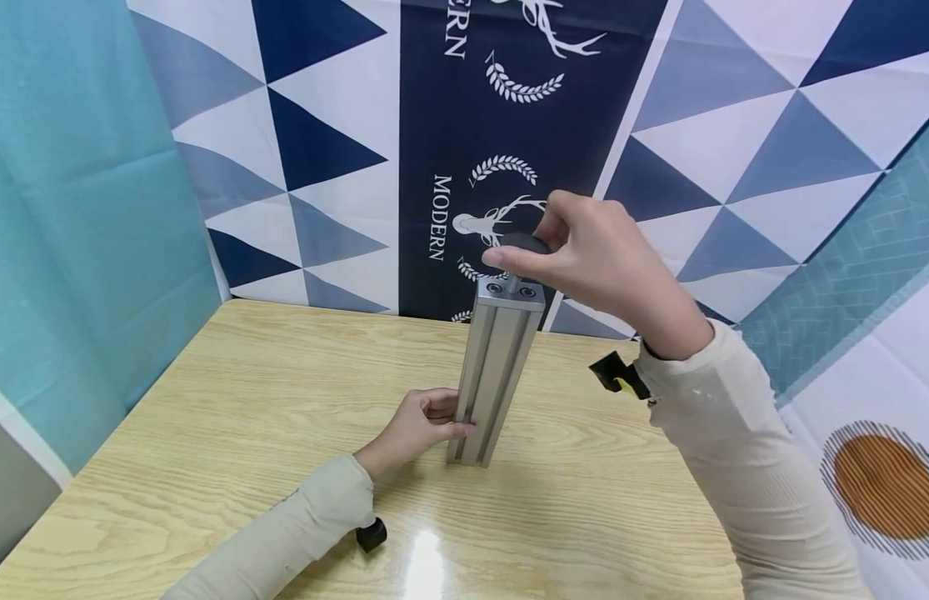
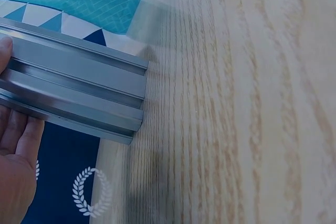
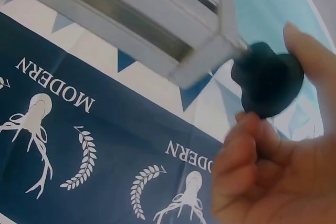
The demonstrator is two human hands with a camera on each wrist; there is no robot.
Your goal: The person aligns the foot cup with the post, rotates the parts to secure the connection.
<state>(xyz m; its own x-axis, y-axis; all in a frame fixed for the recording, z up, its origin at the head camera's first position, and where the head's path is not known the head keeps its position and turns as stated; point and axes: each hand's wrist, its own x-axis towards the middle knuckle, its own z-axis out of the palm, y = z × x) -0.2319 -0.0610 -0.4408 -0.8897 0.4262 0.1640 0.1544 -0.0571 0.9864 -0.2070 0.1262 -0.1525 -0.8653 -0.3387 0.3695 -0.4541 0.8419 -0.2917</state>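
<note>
A grooved aluminium profile (image 1: pixel 496 367) stands upright on the wooden table, leaning slightly in the head view. My left hand (image 1: pixel 419 425) grips it low down, thumb on the near face and fingers behind. On its top sits a metal end plate (image 1: pixel 511 302) with two screw heads. A black lobed knob (image 3: pixel 270 80) on a metal stem rises from the middle of that plate. Thumb and fingertips of my right hand (image 1: pixel 595 254) pinch this knob from the side. In the left wrist view, the profile's lower end (image 2: pixel 139 103) meets the table.
The light wood table (image 1: pixel 299 375) reaches back to a patterned blue and white cloth (image 1: pixel 337 150). A teal curtain (image 1: pixel 74 208) hangs at the left. Small black wrist cameras hang below the left cuff (image 1: pixel 372 535) and beside the right cuff (image 1: pixel 617 375).
</note>
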